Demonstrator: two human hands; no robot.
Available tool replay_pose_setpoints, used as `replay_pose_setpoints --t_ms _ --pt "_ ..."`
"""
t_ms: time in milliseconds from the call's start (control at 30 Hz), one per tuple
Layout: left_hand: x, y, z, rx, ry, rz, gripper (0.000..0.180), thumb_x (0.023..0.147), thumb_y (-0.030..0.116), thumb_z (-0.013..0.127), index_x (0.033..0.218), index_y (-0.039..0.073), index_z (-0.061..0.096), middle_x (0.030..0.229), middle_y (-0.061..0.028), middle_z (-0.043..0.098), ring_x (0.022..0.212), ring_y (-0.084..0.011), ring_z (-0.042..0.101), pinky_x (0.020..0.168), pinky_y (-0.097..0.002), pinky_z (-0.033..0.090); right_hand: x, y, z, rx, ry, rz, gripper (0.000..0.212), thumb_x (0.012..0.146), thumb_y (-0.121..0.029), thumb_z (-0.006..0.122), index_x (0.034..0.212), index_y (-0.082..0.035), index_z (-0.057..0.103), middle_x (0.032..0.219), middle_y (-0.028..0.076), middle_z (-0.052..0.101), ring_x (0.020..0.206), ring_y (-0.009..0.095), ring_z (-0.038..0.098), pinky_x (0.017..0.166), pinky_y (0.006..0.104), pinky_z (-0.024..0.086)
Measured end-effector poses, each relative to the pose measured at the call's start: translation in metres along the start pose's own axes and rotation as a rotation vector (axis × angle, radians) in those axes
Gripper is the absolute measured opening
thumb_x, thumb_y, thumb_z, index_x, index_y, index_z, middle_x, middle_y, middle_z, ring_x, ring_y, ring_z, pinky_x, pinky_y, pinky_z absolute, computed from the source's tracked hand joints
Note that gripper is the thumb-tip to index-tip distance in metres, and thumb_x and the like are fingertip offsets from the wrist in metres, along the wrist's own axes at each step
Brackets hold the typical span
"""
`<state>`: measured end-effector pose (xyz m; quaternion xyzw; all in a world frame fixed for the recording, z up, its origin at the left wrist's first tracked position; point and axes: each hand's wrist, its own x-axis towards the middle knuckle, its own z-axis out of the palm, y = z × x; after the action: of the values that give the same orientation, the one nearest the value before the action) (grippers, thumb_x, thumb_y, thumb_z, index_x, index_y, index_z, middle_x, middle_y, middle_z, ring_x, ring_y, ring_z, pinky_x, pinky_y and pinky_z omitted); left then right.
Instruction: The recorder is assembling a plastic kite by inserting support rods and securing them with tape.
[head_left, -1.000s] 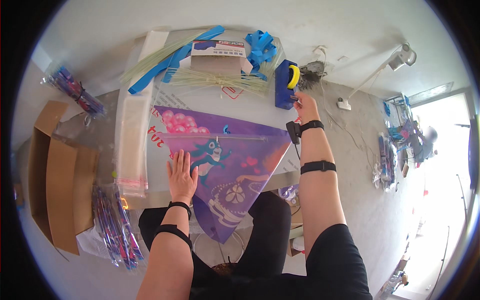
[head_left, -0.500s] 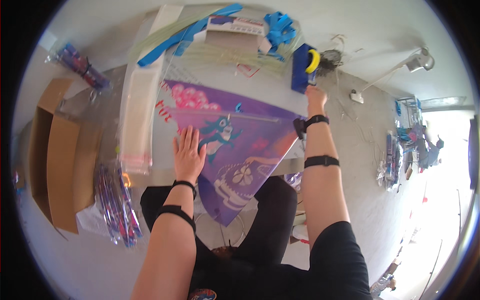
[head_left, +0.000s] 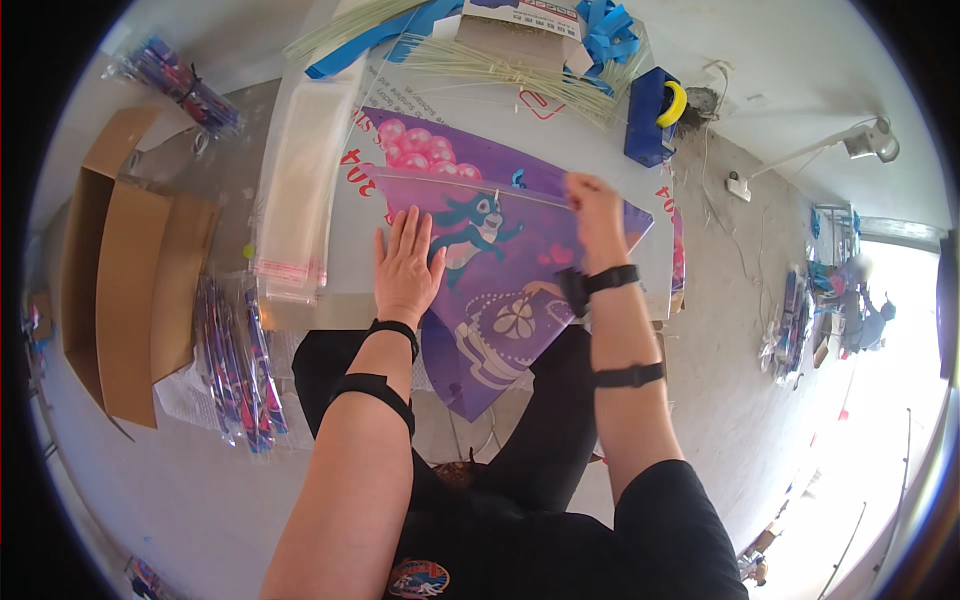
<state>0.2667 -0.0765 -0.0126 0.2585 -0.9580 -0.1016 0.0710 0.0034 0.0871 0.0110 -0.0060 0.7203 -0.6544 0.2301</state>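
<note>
A purple triangular sheet with a cartoon print [head_left: 535, 255] lies on the table, its lower corner hanging over the near edge towards my lap. It looks like a kite sail. Across its upper part runs a thin pale rod [head_left: 440, 180]. My left hand [head_left: 405, 270] rests flat on the sheet's left part, fingers stretched out. Over the right part, close to the rod's right end, my right hand [head_left: 597, 210] is closed and slightly blurred; whatever its fingers pinch is too small to make out. A blue tape dispenser [head_left: 645, 125] with a yellow roll [head_left: 673, 105] stands beyond it at the right.
Clear plastic sleeves [head_left: 300, 190] lie along the table's left side. At the back are pale thin sticks [head_left: 510, 70], blue strips [head_left: 610, 35] and a small open box [head_left: 520, 25]. Left of the table stand a cardboard box [head_left: 135, 290] and wrapped bundles [head_left: 240, 370].
My right hand has moved left from the tape dispenser to over the sheet. My left hand stays flat on the sheet. The whole view has shifted slightly.
</note>
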Motion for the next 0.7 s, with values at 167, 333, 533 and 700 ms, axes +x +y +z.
replay_pose_setpoints --t_ms 167,333,533,700 --pt "0.003 0.004 -0.001 -0.023 -0.018 -0.011 0.053 0.096 0.040 0.046 0.142 0.013 0.044 0.151 -0.0044 0.036 0.141 -0.0206 0.029 0.117 -0.0474 0.019 -0.045 0.007 0.069 -0.095 0.026 0.052 0.014 0.086 -0.008 0.066 0.093 0.002 0.071 0.073 0.003 0.065 0.062 0.009 0.057 0.055 0.0232 0.046" --pt "0.002 0.003 0.000 -0.039 -0.027 -0.022 0.053 0.096 0.040 0.046 0.143 0.014 0.043 0.152 -0.0036 0.035 0.142 -0.0203 0.027 0.117 -0.0467 0.017 -0.044 0.013 0.081 -0.238 0.053 0.036 0.017 0.085 -0.008 0.067 0.098 0.003 0.071 0.074 0.004 0.065 0.061 0.009 0.059 0.055 0.0233 0.046" --pt "0.003 0.004 -0.002 -0.042 -0.049 -0.031 0.054 0.096 0.039 0.046 0.143 0.014 0.041 0.153 -0.0035 0.033 0.143 -0.0203 0.026 0.118 -0.0464 0.016 -0.039 0.021 0.076 -0.316 0.043 -0.015 0.028 0.084 -0.005 0.066 0.111 0.001 0.066 0.078 0.006 0.068 0.062 0.010 0.062 0.056 0.0246 0.049" --pt "0.003 0.004 -0.002 -0.051 -0.049 -0.033 0.054 0.096 0.040 0.045 0.144 0.014 0.041 0.153 -0.0033 0.033 0.143 -0.0201 0.026 0.118 -0.0462 0.015 -0.040 0.020 0.075 -0.325 0.025 -0.053 0.033 0.083 -0.003 0.067 0.115 0.002 0.058 0.079 0.008 0.069 0.064 0.011 0.065 0.057 0.0249 0.051"
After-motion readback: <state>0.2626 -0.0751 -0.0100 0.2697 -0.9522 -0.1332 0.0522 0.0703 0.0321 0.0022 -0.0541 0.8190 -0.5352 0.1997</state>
